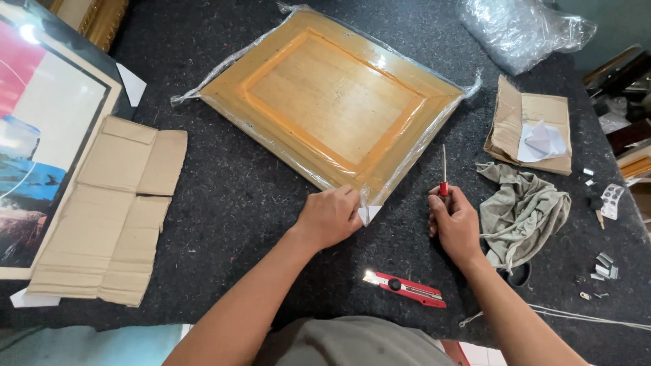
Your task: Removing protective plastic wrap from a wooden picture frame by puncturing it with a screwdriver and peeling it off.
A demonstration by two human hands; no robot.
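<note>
A wooden picture frame (332, 102) wrapped in clear plastic lies back side up on the dark felt table (237, 196). My left hand (329, 217) pinches the plastic at the frame's near corner, next to a small white corner piece (369, 213). To the right of that corner, my right hand (454, 224) is closed round the red handle of a screwdriver (443, 173), whose thin shaft points away from me.
A red utility knife (405, 287) lies near the table's front edge. Flattened cardboard (112, 210) and a framed picture (34, 135) are on the left. A grey cloth (522, 210), folded cardboard (532, 125), bubble wrap (519, 30) and small metal parts (603, 266) sit on the right.
</note>
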